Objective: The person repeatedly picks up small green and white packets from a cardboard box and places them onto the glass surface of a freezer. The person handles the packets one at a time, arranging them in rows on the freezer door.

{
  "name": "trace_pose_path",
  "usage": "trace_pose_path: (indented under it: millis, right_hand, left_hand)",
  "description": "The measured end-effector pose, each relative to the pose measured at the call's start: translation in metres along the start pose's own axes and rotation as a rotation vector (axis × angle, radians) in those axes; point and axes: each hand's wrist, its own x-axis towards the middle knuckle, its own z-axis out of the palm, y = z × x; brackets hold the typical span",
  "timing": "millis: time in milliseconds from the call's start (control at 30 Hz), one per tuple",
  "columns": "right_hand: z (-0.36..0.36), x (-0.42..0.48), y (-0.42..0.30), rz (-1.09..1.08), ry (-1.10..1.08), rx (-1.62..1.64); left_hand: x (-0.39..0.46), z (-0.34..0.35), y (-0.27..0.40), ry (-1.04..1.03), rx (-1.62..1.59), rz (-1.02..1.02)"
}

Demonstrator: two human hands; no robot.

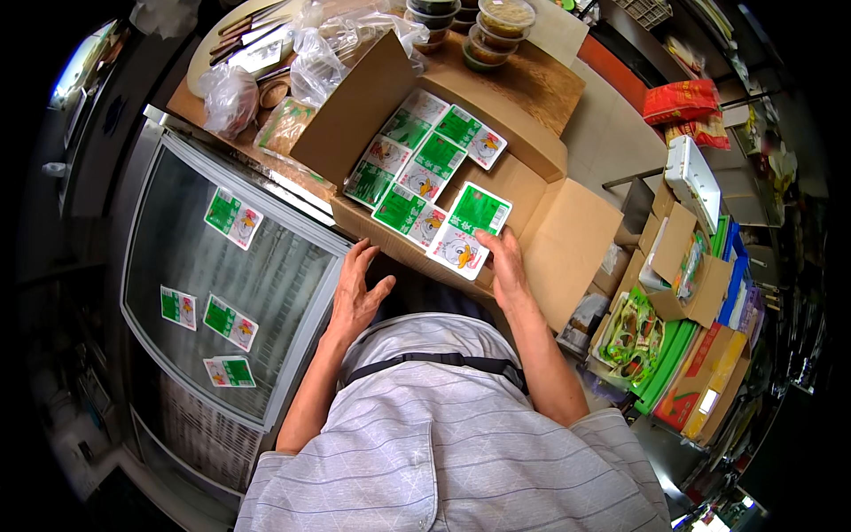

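Note:
My right hand [508,266] pinches a flat green-and-white packet [471,229] by its lower right corner, thumb on the printed face. The packet bears a cartoon duck and writing. It is held above the near side of an open cardboard box [459,86]. Inside the box, several matching packets [435,156] sit in overlapping rows towards the left. Bare cardboard shows at the box's right end. My left hand [359,292] holds nothing, its thumb apart from the fingers, beside the box's near left corner and the edge of a glass-topped freezer [299,319].
Several similar packets [234,218] lie scattered on the freezer's glass. Behind the box, a wooden table [555,86] carries stacked lidded tubs [502,33], plastic bags [229,100] and knives [233,36]. At right are cartons [705,386], a white foam box [695,183] and red bags [685,103].

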Motion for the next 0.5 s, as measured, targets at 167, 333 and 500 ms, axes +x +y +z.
trace_pose_path:
  millis: [167, 333, 500]
  right_hand:
    - [-0.023, 0.028, -0.012, -0.063, -0.089, -0.118]
    - [-0.031, 0.054, -0.030, -0.037, -0.118, -0.191]
    - [-0.052, 0.096, -0.033, 0.061, -0.203, -0.450]
  left_hand:
    - [0.002, 0.001, 0.005, 0.003, -0.034, -0.024]
    - [0.002, 0.001, 0.007, 0.006, -0.088, -0.054]
    - [-0.001, -0.001, 0.003, 0.010, -0.138, -0.081]
